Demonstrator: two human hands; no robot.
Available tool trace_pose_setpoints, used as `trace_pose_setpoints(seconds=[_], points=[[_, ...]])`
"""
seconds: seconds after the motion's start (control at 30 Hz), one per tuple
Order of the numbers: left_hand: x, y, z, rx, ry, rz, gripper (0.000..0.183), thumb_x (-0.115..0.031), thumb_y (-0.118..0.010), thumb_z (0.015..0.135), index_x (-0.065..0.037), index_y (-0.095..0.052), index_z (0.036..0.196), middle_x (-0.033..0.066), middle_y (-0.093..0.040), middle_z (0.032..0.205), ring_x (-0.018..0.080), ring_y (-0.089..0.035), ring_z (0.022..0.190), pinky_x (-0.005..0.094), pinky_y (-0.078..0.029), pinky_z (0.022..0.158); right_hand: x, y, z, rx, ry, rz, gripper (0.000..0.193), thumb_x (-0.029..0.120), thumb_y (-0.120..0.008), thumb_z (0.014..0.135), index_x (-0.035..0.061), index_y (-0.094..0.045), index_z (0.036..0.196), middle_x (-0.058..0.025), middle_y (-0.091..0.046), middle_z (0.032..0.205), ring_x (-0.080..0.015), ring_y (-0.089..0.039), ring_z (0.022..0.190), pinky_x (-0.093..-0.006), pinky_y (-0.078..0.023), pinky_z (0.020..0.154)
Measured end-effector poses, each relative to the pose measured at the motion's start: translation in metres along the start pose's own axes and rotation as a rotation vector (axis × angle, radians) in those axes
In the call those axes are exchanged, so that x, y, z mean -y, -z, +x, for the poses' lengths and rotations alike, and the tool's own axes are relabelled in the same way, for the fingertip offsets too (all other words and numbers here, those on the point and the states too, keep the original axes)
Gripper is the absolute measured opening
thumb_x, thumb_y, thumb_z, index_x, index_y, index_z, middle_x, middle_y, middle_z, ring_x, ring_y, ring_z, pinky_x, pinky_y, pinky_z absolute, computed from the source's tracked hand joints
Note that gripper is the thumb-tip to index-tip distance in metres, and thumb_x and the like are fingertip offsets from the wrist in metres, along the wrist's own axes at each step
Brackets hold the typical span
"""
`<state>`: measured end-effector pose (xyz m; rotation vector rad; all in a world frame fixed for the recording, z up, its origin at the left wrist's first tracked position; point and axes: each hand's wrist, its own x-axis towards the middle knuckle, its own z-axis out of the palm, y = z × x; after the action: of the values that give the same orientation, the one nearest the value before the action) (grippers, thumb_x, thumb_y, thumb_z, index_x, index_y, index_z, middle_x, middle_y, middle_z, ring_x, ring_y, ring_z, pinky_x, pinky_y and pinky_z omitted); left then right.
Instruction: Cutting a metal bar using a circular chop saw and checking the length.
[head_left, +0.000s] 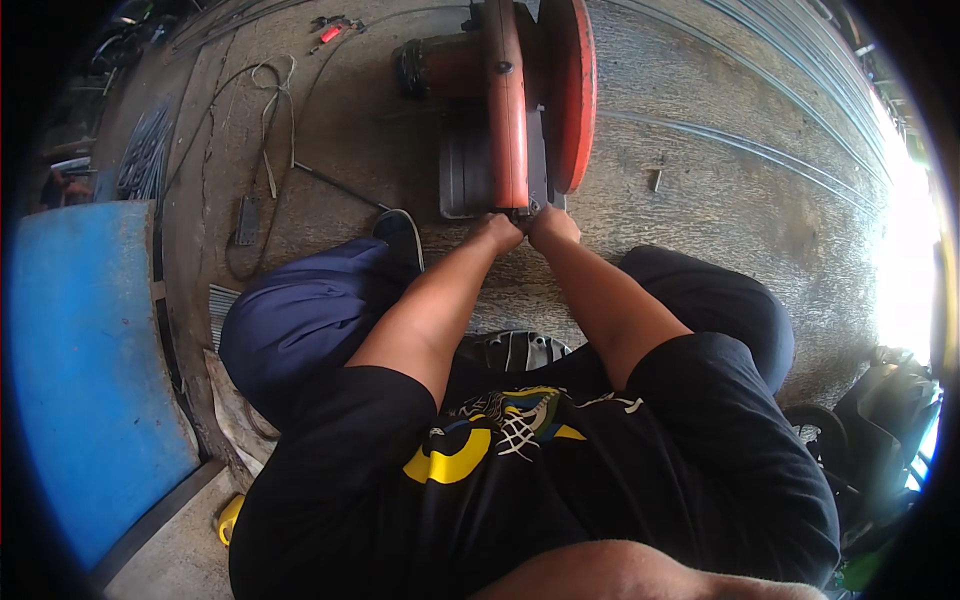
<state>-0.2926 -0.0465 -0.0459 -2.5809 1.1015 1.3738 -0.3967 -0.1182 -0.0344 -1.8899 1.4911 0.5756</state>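
An orange-red cut-off saw (509,130) stands on the floor straight ahead of me, its round red blade guard (577,110) on the right side and its dark base (463,185) beneath. Both my hands are at its near end, close together just below the orange arm. My left hand (497,232) has its fingers curled in beside the front of the base. Right next to it, my right hand (552,229) is also closed, near the lower edge of the guard. Whatever the fingers grip is small or hidden by the hands and the saw.
My bent legs lie on either side. Long thin metal rods (745,142) stretch across the floor at the far right. At left are a blue panel (95,370), a cable (268,200), a dark block (246,221) and a heap of metal pieces (146,150). A red-handled tool (330,34) lies far left.
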Motion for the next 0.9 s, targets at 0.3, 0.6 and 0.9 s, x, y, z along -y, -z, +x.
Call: trace_pose_setpoints(seconds=[0.3,0.6,0.9], points=[[0.010,-0.007,0.005,-0.032,0.119,0.042,0.073,-0.066,-0.052,0.079,-0.003,-0.063,0.115,0.0181,-0.058,0.123,0.0302,-0.056,0.116,0.0387,-0.046,0.095,0.004,-0.011,0.002,0.017,0.004,0.077,0.036,0.035,-0.069,0.078,0.0067,-0.069,0.102,-0.0143,-0.066,0.110,-0.0293,-0.064,0.104,-0.0401,-0.052,0.086],[0.014,-0.002,0.000,-0.109,-0.069,0.102,0.075,-0.068,-0.051,0.080,0.000,-0.066,0.107,0.0219,-0.060,0.117,0.0358,-0.057,0.111,0.0427,-0.045,0.094,-0.003,-0.018,0.008,-0.003,0.016,0.141,0.049,0.041,-0.070,0.074,0.0028,-0.067,0.105,-0.0202,-0.064,0.112,-0.0317,-0.062,0.106,-0.0418,-0.050,0.088],[0.008,0.104,-0.030,0.063,0.154,-0.119,0.033,-0.021,-0.049,0.083,-0.002,-0.068,0.104,0.0233,-0.063,0.109,0.0344,-0.060,0.107,0.0418,-0.047,0.091,-0.125,-0.007,0.082,0.138,0.124,-0.350,0.031,0.022,-0.048,0.085,0.0025,-0.069,0.098,-0.0130,-0.070,0.092,-0.0242,-0.069,0.072,-0.0371,-0.055,0.071]])
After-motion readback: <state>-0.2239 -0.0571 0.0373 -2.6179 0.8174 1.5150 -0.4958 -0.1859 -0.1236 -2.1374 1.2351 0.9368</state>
